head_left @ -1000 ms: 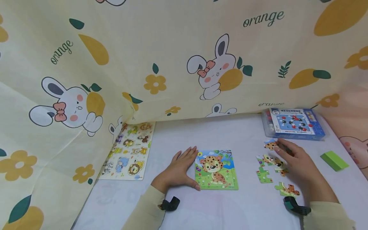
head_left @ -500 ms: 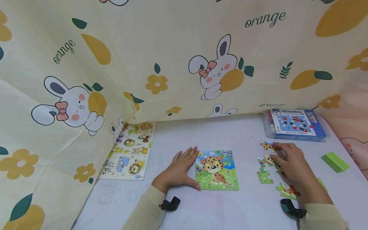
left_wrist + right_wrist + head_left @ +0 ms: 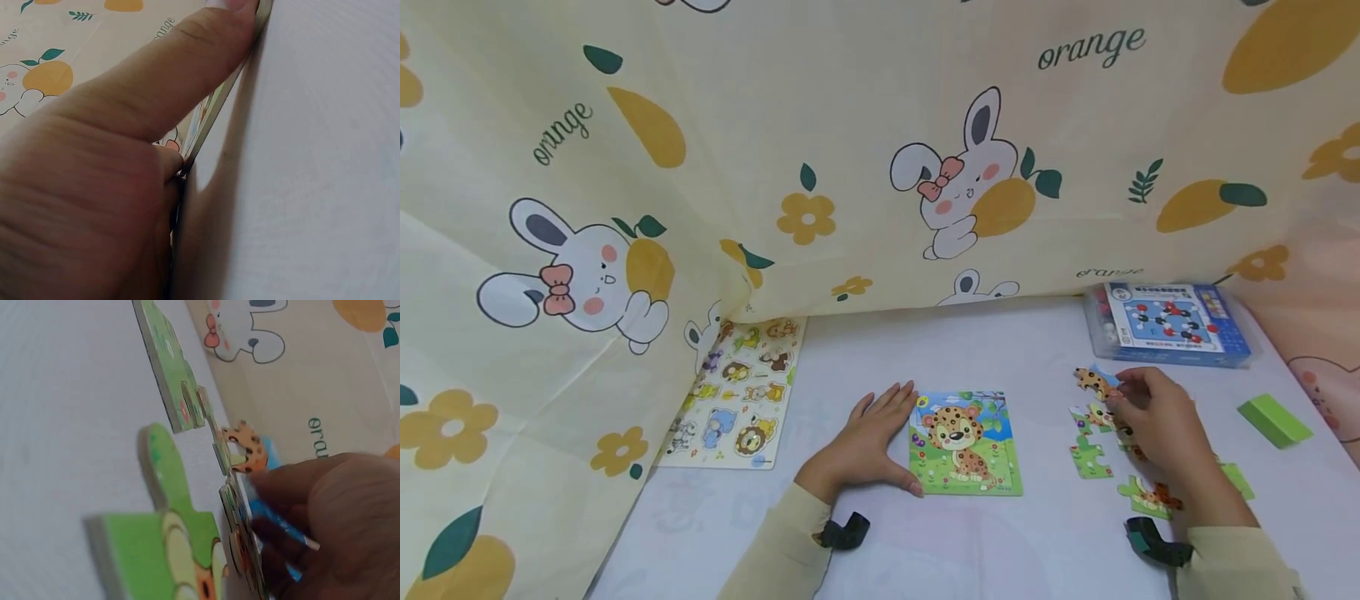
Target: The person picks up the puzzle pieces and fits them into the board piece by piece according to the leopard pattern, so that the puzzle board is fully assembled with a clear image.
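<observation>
right hand (image 3: 1161, 417) pinches a puzzle piece (image 3: 1093, 382); leftward, counter (image 3: 970, 350) runs to a board (image 3: 958, 442), edge against the spread left hand (image 3: 867, 448); the piece is spotted orange and blue.

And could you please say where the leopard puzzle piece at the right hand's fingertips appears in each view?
Head: leopard puzzle piece, right of centre, below the middle.
Left wrist: not in it.
Right wrist: piece, right of centre, at the right hand.
Shared landmark: the rabbit-print cloth, in all three.
</observation>
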A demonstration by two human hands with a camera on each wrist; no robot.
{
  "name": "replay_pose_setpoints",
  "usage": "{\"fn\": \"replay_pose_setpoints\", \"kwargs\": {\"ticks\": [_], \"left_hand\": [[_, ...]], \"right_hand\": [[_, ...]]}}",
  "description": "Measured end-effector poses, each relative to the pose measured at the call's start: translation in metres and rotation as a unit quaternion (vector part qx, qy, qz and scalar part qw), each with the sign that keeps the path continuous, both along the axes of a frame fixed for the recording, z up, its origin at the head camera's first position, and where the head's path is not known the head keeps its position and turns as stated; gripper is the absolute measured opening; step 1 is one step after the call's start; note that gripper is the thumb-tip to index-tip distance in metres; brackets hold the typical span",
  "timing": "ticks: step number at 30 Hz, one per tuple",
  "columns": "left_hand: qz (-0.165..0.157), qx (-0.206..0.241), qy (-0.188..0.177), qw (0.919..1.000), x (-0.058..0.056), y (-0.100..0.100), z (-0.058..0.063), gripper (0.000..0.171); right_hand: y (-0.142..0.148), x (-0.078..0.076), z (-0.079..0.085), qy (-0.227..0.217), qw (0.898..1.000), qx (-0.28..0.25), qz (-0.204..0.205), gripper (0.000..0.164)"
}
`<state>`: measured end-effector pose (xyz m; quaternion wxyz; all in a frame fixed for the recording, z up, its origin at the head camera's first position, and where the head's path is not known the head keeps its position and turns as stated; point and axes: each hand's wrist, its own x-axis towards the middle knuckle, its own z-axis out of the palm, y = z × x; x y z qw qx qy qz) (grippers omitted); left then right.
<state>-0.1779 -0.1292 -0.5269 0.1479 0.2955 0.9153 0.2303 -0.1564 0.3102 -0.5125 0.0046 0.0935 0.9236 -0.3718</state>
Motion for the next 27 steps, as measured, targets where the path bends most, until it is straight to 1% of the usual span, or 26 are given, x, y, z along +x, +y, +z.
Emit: {"fn": "replay_pose_setpoints", "kwargs": {"ticks": [3,6,10,14,19,23,27], "left_hand": [[-0.001,0.002,-0.001,1.0,0.0,0.0,0.0,0.147],[0.0,0.004,-0.002,1.0,0.0,0.0,-0.001,0.147],[0.003,0.005,0.0,1.0,0.0,-0.001,-0.002,0.147],[0.002,0.009,-0.001,1.0,0.0,0.0,-0.001,0.147],[0.003,0.011,-0.003,0.9999,0.0,-0.001,-0.002,0.147],[0.003,0.01,0.004,0.9999,0.0,0.0,-0.003,0.148],[0.001,0.013,0.004,0.9999,0.0,0.0,0.0,0.147]], "right_hand": [[-0.003,0.003,0.002,0.007,1.0,-0.025,-0.005,0.043],[-0.008,0.006,0.005,0.019,0.999,-0.046,-0.002,0.043],[-0.018,0.007,0.009,0.047,0.996,-0.075,0.019,0.043],[-0.03,0.008,0.012,0.072,0.991,-0.1,0.043,0.037],[-0.048,0.008,0.017,0.057,0.987,-0.141,0.056,0.032],[-0.062,0.009,0.019,0.049,0.981,-0.167,0.083,0.033],[-0.077,0.009,0.019,0.048,0.975,-0.186,0.11,0.033]]}}
